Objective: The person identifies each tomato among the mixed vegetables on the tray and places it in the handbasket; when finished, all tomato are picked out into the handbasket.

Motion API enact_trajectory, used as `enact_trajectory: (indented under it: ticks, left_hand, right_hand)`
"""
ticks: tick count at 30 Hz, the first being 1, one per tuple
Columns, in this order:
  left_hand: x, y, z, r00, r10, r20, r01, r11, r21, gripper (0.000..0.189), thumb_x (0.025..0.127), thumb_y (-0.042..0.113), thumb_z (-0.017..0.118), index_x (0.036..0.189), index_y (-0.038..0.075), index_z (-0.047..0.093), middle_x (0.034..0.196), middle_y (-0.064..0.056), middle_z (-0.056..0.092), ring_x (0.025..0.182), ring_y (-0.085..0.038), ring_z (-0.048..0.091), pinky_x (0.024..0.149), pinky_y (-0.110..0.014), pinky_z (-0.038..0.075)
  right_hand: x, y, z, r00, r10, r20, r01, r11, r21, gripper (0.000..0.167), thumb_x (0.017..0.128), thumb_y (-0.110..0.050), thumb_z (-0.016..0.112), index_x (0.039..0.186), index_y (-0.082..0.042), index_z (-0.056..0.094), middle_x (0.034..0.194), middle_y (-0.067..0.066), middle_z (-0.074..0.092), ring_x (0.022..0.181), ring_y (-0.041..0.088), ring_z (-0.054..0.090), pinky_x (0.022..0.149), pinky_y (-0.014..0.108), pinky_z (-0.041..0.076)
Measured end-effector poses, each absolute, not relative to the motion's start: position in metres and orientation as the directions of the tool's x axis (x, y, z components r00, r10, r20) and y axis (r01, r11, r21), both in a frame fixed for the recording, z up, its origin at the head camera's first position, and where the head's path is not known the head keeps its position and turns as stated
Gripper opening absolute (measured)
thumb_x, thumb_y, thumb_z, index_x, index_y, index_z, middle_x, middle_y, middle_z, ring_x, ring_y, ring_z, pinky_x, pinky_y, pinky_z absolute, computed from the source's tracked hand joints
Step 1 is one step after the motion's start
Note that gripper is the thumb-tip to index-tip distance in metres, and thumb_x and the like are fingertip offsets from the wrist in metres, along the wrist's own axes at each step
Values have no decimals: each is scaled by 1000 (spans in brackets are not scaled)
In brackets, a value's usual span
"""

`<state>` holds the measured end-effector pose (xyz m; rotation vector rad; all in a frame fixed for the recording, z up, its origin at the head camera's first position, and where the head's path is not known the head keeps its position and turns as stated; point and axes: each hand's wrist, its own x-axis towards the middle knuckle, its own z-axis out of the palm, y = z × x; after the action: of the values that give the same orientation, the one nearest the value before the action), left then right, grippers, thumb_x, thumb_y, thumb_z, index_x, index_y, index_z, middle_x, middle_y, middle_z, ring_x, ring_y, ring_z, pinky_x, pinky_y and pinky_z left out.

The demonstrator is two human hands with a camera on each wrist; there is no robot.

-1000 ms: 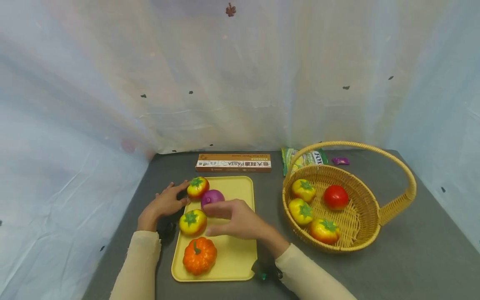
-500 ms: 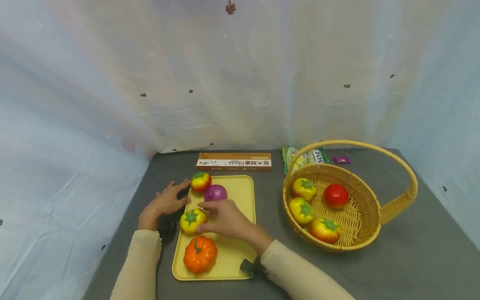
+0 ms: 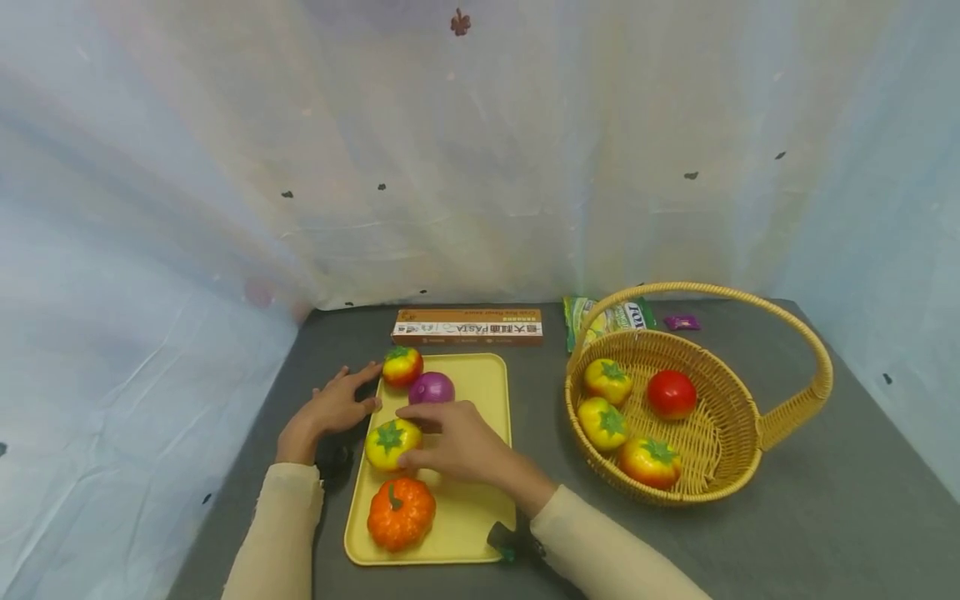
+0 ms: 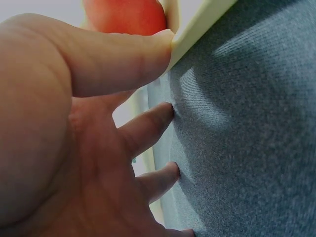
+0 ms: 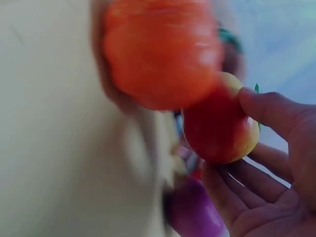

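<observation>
My right hand (image 3: 465, 442) pinches a yellow-and-red toy persimmon (image 3: 389, 446) with a green leafy top, at the left side of the yellow tray (image 3: 480, 517). In the right wrist view, thumb and fingertips meet opposite sides of this persimmon (image 5: 219, 123). Spread along the tray's left edge, my left hand (image 3: 333, 407) has its thumb against the rim (image 4: 190, 37) and its other fingertips on the dark cloth. An orange pumpkin (image 3: 401, 514) sits at the tray's near end. Toward the far end are a purple onion (image 3: 432, 389) and another persimmon (image 3: 402, 367).
On the right stands a wicker basket (image 3: 708, 350) with a tall handle, containing a red tomato (image 3: 672, 394) and several persimmons (image 3: 649, 463). Behind the tray lies a pasta box (image 3: 467, 327). A green packet (image 3: 573, 317) and a small purple wrapper (image 3: 682, 322) lie behind the basket.
My right hand has closed in leftward on the near persimmon and gripped it, and that persimmon has shifted slightly right. The onion and far persimmon moved a little back and right. My left hand stayed put.
</observation>
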<state>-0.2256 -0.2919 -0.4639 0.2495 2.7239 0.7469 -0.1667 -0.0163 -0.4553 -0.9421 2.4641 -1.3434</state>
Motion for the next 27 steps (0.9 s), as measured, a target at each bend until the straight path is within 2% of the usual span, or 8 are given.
enact_trajectory:
  ticks: [4, 8, 13, 16, 24, 27]
  left_hand:
    - [-226, -289, -463, -936, 223, -272, 62, 866, 496, 73, 108, 32, 67, 172, 14, 37, 179, -21, 29, 165, -60, 7, 114, -95, 0]
    - [-225, -287, -462, -938, 214, -273, 59, 873, 484, 73, 108, 31, 67, 172, 13, 37, 179, -21, 30, 165, -60, 8, 114, -96, 1]
    - [-225, -287, -463, -938, 224, -265, 66, 865, 497, 73, 109, 30, 66, 173, 12, 35, 179, -21, 28, 165, -60, 6, 113, -96, -1]
    - [-226, -288, -465, -938, 222, -268, 63, 865, 498, 73, 109, 30, 66, 173, 12, 35, 179, -21, 27, 165, -60, 5, 113, -96, -2]
    - [-228, -291, -469, -937, 225, -268, 66, 866, 495, 73, 109, 30, 66, 173, 12, 34, 180, -22, 26, 165, -61, 4, 112, -96, -2]
    - [-228, -290, -468, -937, 227, -265, 69, 865, 497, 73, 109, 30, 66, 173, 11, 35, 180, -22, 27, 165, -61, 4, 112, -96, -3]
  right_hand:
    - [-158, 17, -437, -785, -597, 167, -397, 278, -875, 58, 93, -25, 90, 147, -14, 71, 146, 0, 73, 131, 15, 72, 111, 33, 59]
    - [-149, 61, -420, -802, -554, 223, -405, 230, -885, 57, 93, -19, 90, 146, -10, 71, 144, 4, 74, 130, 21, 73, 111, 44, 59]
    - [-137, 126, -412, -865, -437, 246, -371, 228, -900, 58, 91, -15, 91, 145, -12, 70, 144, 6, 73, 129, 23, 74, 109, 37, 60]
    - [-131, 169, -412, -905, -348, 244, -351, 286, -892, 58, 92, -15, 90, 146, -11, 70, 145, 7, 73, 127, 22, 75, 105, 31, 61]
    - [-123, 253, -421, -966, -192, 175, -247, 465, -850, 54, 99, -22, 84, 149, -15, 67, 147, 13, 70, 121, 2, 73, 97, 19, 61]
    - [-123, 268, -423, -981, -159, 114, -180, 514, -839, 57, 102, -29, 81, 153, -13, 64, 151, 16, 68, 122, 2, 71, 95, 16, 59]
